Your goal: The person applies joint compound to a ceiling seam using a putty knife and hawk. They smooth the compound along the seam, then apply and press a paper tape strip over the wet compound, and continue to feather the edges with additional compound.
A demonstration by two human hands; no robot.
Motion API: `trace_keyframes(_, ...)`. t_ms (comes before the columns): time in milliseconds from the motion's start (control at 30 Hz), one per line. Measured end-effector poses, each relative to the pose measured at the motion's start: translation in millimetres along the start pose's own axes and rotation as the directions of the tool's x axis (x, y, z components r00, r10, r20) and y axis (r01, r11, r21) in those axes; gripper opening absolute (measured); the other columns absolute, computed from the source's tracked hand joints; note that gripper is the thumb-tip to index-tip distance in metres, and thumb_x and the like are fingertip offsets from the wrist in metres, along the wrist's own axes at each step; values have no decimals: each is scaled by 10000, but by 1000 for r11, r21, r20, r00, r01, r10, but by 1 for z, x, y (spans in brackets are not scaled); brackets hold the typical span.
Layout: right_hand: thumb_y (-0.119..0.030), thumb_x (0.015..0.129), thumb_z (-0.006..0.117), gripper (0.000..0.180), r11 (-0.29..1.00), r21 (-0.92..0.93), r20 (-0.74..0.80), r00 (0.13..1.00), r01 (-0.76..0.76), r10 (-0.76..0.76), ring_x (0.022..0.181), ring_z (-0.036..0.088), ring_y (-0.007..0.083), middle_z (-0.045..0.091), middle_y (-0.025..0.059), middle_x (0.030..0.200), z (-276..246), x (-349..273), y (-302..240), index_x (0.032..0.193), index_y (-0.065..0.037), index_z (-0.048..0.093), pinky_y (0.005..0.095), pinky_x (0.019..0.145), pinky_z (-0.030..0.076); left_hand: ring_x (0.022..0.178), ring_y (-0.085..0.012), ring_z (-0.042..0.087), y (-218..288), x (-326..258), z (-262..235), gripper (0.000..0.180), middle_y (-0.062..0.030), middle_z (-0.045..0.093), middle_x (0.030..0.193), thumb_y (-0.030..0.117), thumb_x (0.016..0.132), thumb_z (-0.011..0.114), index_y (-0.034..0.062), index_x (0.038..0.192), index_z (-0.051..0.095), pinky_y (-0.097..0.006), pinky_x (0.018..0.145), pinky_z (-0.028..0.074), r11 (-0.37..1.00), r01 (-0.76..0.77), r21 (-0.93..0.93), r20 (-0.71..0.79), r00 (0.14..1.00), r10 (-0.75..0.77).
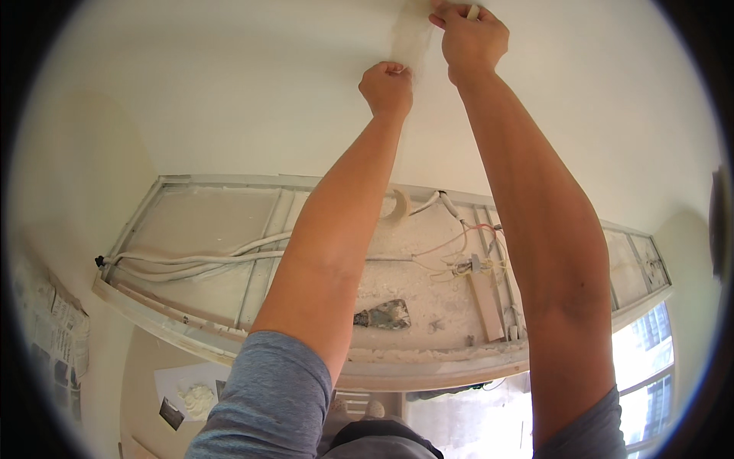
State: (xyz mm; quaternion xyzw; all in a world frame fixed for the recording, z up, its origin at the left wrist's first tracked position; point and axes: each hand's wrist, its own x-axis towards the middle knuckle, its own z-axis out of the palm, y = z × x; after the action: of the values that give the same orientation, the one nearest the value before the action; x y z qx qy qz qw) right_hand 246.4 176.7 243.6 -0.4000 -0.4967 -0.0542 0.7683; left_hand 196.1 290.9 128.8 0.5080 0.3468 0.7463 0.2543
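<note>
Both my arms reach up to a smooth off-white surface. A thin, pale beige strip [413, 34] runs along it, darker than the surface around it. My left hand [387, 88] is closed in a pinch at the strip's lower part, with a bit of white at the fingertips. Farther up and to the right, my right hand [474, 42] is wrapped round a tool with a light-coloured handle [473, 12]. The handle's end sticks out between thumb and fingers; the rest of the tool is hidden.
Below my arms lies a dusty framed recess [206, 222] with white cables [191, 264], thin loose wires [466, 264], a pale ring-shaped roll [399, 205] and a dirty scraper [386, 314]. Lower left, white paste [197, 401] sits on a sheet. A bright window [646, 382] is lower right.
</note>
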Motion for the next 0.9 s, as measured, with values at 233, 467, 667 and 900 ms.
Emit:
trace_keyframes(233,-59,875,762,105,1000,-7,-24,1000,-21,20,838,721,243,800,169,912,1,0,2,936,12,810,407,815,563,623,-222,640,30,11,-5,626,-63,687,755,640,851,829,29,775,718,-403,611,550,947,311,79,149,936,-319)
trace_keyframes(467,-56,926,717,183,999,-38,-16,999,-28,27,823,712,249,787,180,924,2,2,2,1089,-35,797,423,800,571,616,-209,609,47,17,-5,739,-62,653,766,695,806,845,-25,847,688,-352,586,516,892,449,-49,154,886,-437)
trace_keyframes(667,-168,915,738,163,988,-34,107,982,-152,154,823,752,142,804,74,938,-10,-8,3,976,-23,780,288,722,545,683,-211,564,51,26,-9,799,-50,570,829,706,797,849,-46,1006,674,-366,694,546,834,540,-116,288,822,-492)
trace_keyframes(900,-152,931,659,272,929,-359,428,900,91,77,772,726,165,795,55,1119,-5,2,17,1156,-72,788,332,749,561,746,-218,547,51,28,-4,822,-64,554,906,722,806,829,-45,1048,656,-395,820,568,816,561,-138,299,810,-505)
